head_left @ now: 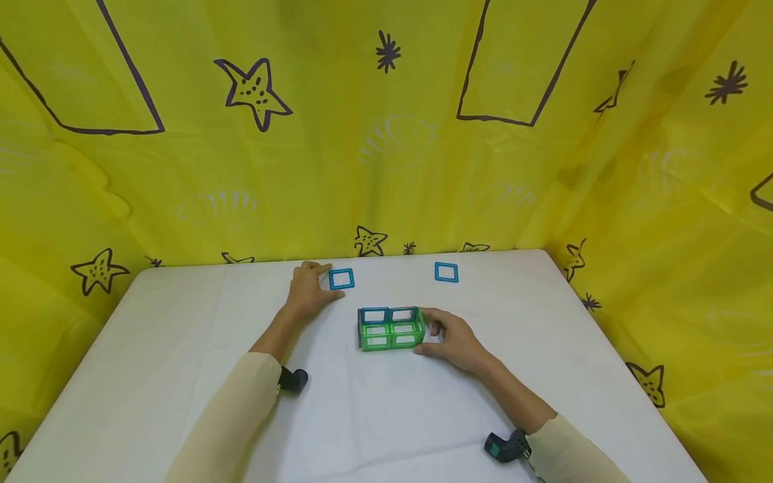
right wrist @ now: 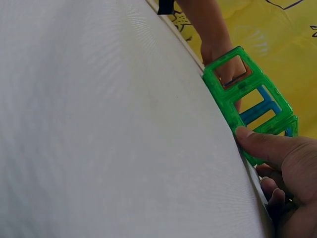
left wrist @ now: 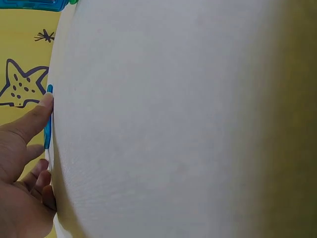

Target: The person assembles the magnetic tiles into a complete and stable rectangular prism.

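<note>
A box built of green and blue square tiles (head_left: 390, 328) stands in the middle of the white table (head_left: 181, 335). My right hand (head_left: 448, 337) holds its right end, thumb at the lower corner and fingers at the top; the right wrist view shows the thumb pressed on the green frame (right wrist: 233, 91). My left hand (head_left: 309, 290) lies flat on the table, its fingertips touching a loose blue square tile (head_left: 341, 278), whose edge (left wrist: 48, 119) appears by my finger in the left wrist view. A second blue square tile (head_left: 446, 272) lies alone at the back right.
Yellow cloth with stars (head_left: 386, 134) hangs behind and beside the table. Dark wrist cameras (head_left: 293, 380) sit on both cream sleeves. The table's far edge runs just behind the two loose tiles.
</note>
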Demonstrator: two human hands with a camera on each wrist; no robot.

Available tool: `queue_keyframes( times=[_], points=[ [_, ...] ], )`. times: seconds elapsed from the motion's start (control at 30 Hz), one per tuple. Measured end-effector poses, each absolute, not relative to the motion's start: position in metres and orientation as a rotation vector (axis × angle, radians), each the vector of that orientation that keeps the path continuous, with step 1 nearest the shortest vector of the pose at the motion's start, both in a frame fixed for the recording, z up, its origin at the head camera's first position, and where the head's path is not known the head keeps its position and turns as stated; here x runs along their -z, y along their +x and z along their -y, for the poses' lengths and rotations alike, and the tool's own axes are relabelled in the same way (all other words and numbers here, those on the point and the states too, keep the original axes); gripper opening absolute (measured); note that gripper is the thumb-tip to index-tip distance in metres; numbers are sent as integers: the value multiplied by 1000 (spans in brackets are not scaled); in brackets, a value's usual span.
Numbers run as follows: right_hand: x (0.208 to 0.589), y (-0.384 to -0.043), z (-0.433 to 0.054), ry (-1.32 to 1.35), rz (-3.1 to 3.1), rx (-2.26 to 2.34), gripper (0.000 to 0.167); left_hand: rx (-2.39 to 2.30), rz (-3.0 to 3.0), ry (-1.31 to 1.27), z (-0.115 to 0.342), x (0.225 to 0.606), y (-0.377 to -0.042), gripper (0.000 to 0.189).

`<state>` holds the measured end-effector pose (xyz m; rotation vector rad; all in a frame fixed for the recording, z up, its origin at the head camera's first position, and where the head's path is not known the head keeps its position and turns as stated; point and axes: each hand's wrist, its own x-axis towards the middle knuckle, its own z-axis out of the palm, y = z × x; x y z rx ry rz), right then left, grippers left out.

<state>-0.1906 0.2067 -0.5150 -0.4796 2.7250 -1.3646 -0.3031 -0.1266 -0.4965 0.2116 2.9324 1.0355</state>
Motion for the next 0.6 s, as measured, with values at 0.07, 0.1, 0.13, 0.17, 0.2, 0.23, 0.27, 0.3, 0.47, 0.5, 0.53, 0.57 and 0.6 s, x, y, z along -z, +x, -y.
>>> queue_keyframes(
  times=[0.07,0.1,0.13,0.17,0.2,0.23,0.27,0.3,0.47,0.5,0.53,0.57,0.6],
  points=[
    [514,-190,-207,-477,-2729,1360,73,-1026,-2937,216,126,496,-304,74],
    [514,-190,-207,-477,-2730,1357,73,-1020,-2942,223,126,496,-304,72],
    [514,-190,-207,-479,-2732,1354,73,-1025,-2946,225,126,496,-304,70],
    [514,-190,-207,-480,-2732,1355,73,-1028,-2951,230,126,496,-304,68],
    [514,-190,-207,-483,-2731,1357,73,-1036,-2955,232,127,497,-303,66],
    [514,-190,-207,-486,-2730,1360,73,-1051,-2958,236,127,497,-303,64],
    [514,-189,-207,-490,-2730,1363,73,-1068,-2961,238,128,498,-303,62],
    [514,-189,-207,-495,-2729,1366,73,-1082,-2965,242,128,499,-303,60],
    [513,-189,-207,-505,-2730,1370,72,-1150,-2970,255,129,502,-303,56],
    [513,-189,-207,-505,-2730,1368,72,-1159,-2969,254,129,502,-303,55],
    [513,-190,-207,-504,-2729,1367,72,-1164,-2968,255,129,503,-303,55],
    [513,-190,-207,-504,-2728,1368,72,-1173,-2964,255,129,503,-302,55],
    [513,-190,-207,-503,-2729,1365,72,-1180,-2961,255,129,503,-302,55]
  ],
)
